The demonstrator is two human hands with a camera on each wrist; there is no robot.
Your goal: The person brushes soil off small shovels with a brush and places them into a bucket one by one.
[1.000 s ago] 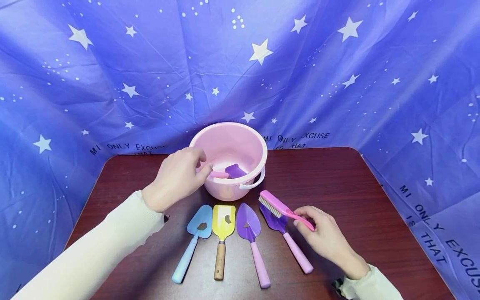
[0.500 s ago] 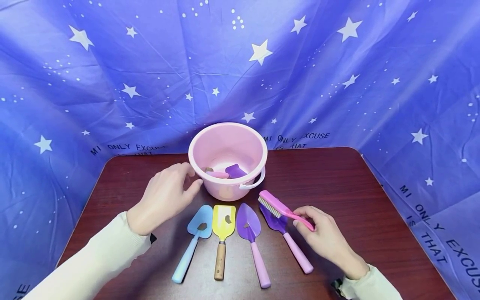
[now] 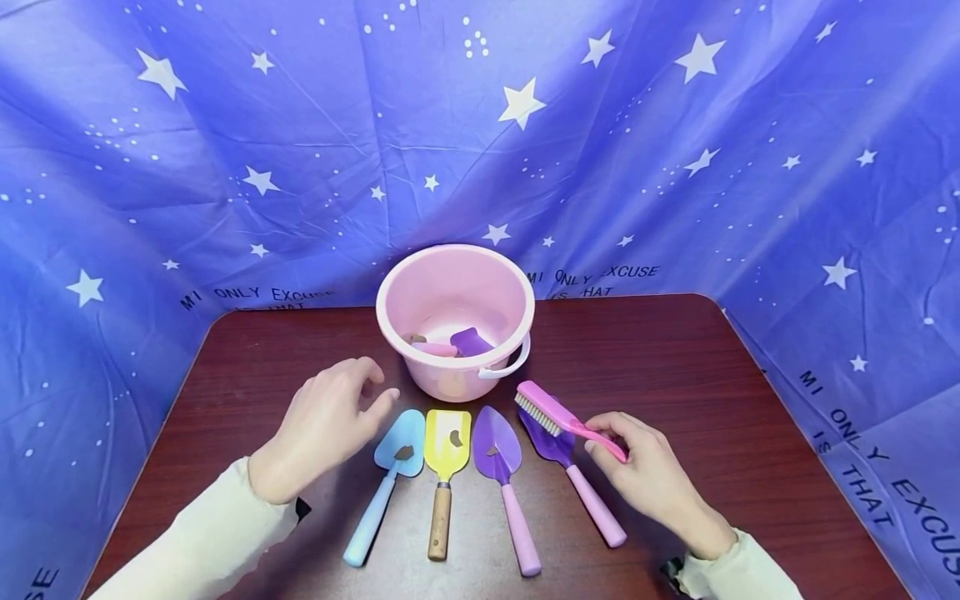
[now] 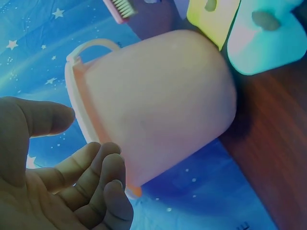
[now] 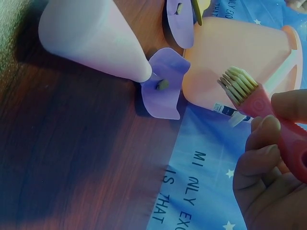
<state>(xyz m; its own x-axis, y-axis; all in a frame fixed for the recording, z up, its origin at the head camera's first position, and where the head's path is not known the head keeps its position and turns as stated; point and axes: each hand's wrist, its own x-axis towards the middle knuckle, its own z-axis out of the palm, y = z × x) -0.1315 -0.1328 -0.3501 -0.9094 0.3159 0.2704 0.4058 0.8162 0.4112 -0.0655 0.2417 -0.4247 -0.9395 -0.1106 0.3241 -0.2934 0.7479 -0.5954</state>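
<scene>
Pink bucket [image 3: 450, 385], upright: entry through the open mouth; wall and white handle [image 3: 516, 360] bar the near side. Four trowels [image 3: 442, 446]: heads crowded before the bucket, gaps between their handles. Pink brush [image 3: 553, 407]: overhangs the head of the rightmost trowel [image 3: 578, 482]. Table [image 3: 637, 342]: free margin right of the bucket.

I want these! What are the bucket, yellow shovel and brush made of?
Bucket: probably smooth plastic, evenly pink with a soft sheen. Yellow shovel: glossy blade catching glare, perhaps painted metal or plastic; streaky brown handle, likely wood. Brush: smooth, pink, likely plastic; pale, separate bristles, maybe nylon.
</scene>
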